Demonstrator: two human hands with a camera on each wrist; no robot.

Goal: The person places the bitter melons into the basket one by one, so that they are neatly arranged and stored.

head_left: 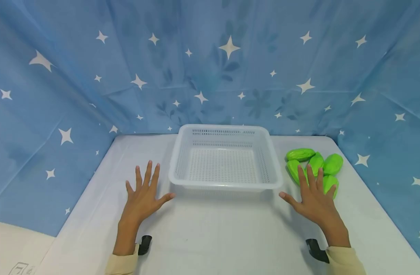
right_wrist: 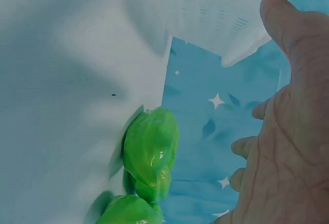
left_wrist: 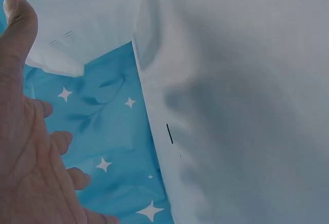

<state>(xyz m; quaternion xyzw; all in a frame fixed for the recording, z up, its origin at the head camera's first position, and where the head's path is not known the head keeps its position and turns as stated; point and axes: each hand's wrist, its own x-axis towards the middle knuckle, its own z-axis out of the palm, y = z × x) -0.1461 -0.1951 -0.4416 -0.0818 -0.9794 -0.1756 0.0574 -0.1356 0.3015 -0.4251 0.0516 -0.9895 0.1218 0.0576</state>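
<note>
Both hands are held with fingers spread and nothing in them. My left hand [head_left: 141, 200] hovers over the table to the left of a white perforated plastic basket [head_left: 278, 179], its thumb nearest the basket's front corner. On the other side, my right hand [head_left: 316, 204] is above the table, its fingertips overlapping several bright green, shiny oblong bundles [head_left: 300, 154] in the head view. In the right wrist view a gap shows between the palm and a green bundle [right_wrist: 151, 144], so they look apart. The basket holds nothing. Fingers partly hide some bundles.
A white-covered table [head_left: 223, 236] carries everything. Blue curtains [head_left: 210, 68] with white stars enclose its back and sides. A black wrist-worn device [head_left: 145, 244] sits at the left wrist, and another black device [head_left: 316, 251] at the right.
</note>
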